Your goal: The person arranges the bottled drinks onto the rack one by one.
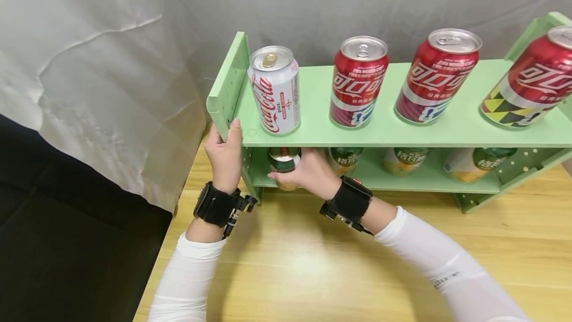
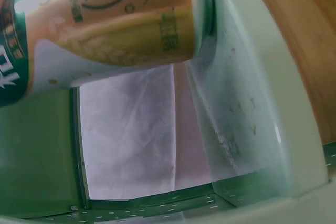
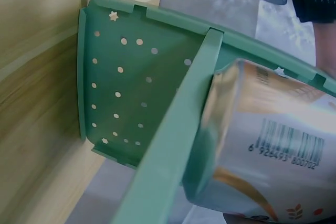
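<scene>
Can: a green-and-gold can [image 1: 284, 159] sits at the left end of the lower shelf [image 1: 402, 179], upright, long axis vertical, silver top facing up; the left wrist view shows its gold, grain-printed side [image 2: 105, 19] close against the shelf wall, and the right wrist view shows its barcode panel [image 3: 273, 145] behind the green edge
Right hand: the right hand [image 1: 308, 173] reaches under the upper shelf, fingers curled round the can, gripping it from the front
Left hand: the left hand [image 1: 225, 155] clasps the front corner of the left side panel [image 1: 228, 83], thumb up against the edge, fingers wrapped round the panel
Rack: a pale green two-tier rack [image 1: 402, 135] stands on a wooden table [image 1: 313, 272], its side panels pierced with dots and stars
Lower row: three more green-and-gold cans [image 1: 404, 158] line the lower shelf to the right, well apart from one another
Upper row: a white cola can [image 1: 274, 91] stands directly above the gripped can, with three red cans [image 1: 359, 81] ranged to its right, all upright
Backdrop: a creased white sheet [image 1: 111, 63] hangs behind the rack
</scene>
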Tool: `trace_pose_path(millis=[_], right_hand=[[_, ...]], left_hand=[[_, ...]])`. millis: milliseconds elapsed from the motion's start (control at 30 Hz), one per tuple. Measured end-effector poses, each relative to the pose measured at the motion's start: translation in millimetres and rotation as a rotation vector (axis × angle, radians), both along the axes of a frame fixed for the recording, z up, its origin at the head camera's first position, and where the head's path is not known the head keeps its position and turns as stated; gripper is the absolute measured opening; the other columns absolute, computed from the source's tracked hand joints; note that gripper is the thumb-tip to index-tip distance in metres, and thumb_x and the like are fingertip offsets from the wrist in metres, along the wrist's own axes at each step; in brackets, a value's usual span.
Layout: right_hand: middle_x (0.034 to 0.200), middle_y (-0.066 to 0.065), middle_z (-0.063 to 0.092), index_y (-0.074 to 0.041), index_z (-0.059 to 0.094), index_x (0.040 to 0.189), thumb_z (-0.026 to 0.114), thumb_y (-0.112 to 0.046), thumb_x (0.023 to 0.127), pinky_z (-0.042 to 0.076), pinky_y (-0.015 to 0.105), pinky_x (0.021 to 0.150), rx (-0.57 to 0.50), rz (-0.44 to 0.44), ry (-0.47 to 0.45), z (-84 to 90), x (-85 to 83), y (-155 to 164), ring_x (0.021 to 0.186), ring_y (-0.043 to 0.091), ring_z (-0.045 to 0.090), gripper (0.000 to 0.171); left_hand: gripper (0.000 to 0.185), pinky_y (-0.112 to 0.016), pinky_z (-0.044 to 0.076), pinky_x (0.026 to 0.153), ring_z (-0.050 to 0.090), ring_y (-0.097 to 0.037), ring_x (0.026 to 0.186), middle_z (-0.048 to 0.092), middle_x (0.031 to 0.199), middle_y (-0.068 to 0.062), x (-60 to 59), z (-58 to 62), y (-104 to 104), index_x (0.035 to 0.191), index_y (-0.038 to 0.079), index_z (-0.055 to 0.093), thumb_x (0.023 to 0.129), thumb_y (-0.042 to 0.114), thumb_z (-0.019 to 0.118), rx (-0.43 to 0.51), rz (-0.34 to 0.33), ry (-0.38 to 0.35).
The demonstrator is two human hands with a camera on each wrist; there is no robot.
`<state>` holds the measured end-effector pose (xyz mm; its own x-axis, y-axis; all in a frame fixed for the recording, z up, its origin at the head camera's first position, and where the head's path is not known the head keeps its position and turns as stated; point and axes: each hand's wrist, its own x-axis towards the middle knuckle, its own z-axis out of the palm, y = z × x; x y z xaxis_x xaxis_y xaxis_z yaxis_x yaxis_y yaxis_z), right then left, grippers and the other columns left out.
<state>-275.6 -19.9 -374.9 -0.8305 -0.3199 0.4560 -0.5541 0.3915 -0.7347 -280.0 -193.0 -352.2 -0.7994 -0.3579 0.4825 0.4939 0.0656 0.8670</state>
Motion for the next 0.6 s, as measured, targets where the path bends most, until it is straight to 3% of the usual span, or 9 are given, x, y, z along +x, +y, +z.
trace_pose_path(millis=[367,500,600], right_hand=[[0.146,0.005,0.037,-0.011,0.030,0.144,0.091,-0.026,0.058,0.023,0.035,0.115,0.000,-0.049,0.025,1.9,-15.1,-4,0.134,0.017,0.033,0.106],[0.148,0.005,0.036,-0.010,0.031,0.144,0.088,-0.014,0.061,0.022,0.036,0.115,-0.064,0.000,-0.059,13.7,-13.0,-8,0.136,0.017,0.031,0.100],[0.146,0.009,0.038,-0.005,0.034,0.141,0.084,-0.004,0.064,0.024,0.035,0.115,-0.124,0.039,-0.142,24.7,-2.5,-12,0.135,0.022,0.033,0.092]], left_hand=[[0.030,-0.019,0.041,0.055,0.042,-0.006,0.061,0.051,0.073,0.005,-0.3,3.9,3,0.119,-0.003,0.060,0.093,0.012,0.056,0.001,-0.027,0.015],[0.029,-0.020,0.036,0.052,0.038,-0.007,0.057,0.044,0.066,0.005,-1.5,4.9,2,0.117,-0.003,0.061,0.093,0.013,0.057,-0.001,-0.026,0.018],[0.031,-0.021,0.046,0.062,0.049,-0.008,0.068,0.058,0.080,0.004,-0.2,1.9,1,0.120,-0.001,0.060,0.094,0.014,0.057,0.012,-0.033,-0.005]])
